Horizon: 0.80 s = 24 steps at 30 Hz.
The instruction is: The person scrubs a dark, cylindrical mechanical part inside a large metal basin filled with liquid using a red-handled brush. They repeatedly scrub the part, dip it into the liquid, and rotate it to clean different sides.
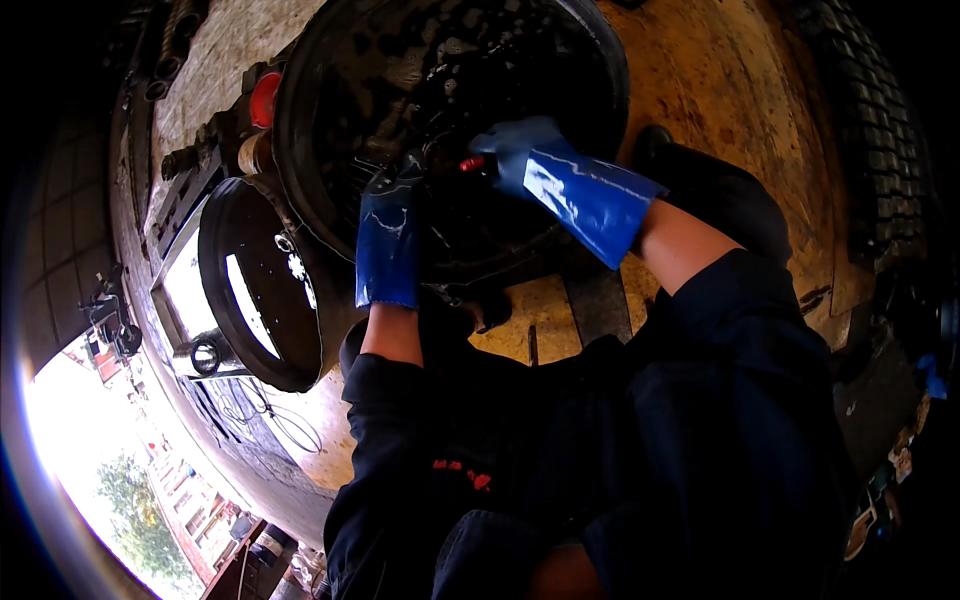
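Note:
A wide round black basin point(612, 70) holds dark liquid with patches of foam. Both my hands, in long blue rubber gloves, are over its near part. My right hand point(515, 150) is closed around a small thing with a red end point(473, 164); the rest of it is lost in the fingers and shadow. Close by on the left, my left hand point(396, 178) reaches down at a dark, wet part, and its fingers blend into the black there. Whether it grips that part is hidden.
Left of the basin stands a second round black pan point(215, 255) with liquid in it. Dark machine parts and a red round piece point(264, 100) lie behind it. Thin cable point(265, 410) loops on the floor. A large treaded tyre point(880, 130) is at the far right.

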Motion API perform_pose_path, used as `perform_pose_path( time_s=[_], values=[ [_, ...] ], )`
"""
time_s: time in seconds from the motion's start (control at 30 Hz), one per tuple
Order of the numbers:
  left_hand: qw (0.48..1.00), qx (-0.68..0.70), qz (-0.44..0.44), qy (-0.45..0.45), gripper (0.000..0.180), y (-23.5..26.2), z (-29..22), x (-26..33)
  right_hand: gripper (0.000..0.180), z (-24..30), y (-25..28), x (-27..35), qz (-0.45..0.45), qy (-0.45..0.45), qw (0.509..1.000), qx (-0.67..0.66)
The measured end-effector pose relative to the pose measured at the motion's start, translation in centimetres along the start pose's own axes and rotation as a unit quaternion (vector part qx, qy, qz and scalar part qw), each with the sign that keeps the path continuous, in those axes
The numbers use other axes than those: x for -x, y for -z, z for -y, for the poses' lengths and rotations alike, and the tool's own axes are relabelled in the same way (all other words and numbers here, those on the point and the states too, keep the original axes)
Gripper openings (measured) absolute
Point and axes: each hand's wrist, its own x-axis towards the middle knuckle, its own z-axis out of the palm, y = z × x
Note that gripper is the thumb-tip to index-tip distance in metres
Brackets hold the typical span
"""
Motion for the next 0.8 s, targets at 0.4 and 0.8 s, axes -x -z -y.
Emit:
perform_pose_path(
  time_s=[0.4, 0.8],
  values=[
    [0.926, -0.299, 0.025, -0.231, 0.030, 1.4, 1.8, 0.0, 0.041, -1.5, -0.7, -0.9, -0.034, -0.146, 0.936, -0.318],
    [0.960, -0.205, 0.008, -0.190, 0.029, 0.8, 4.0, -0.2, 0.045, -1.2, -0.3, -0.2, 0.054, -0.188, 0.959, -0.205]
  ],
)
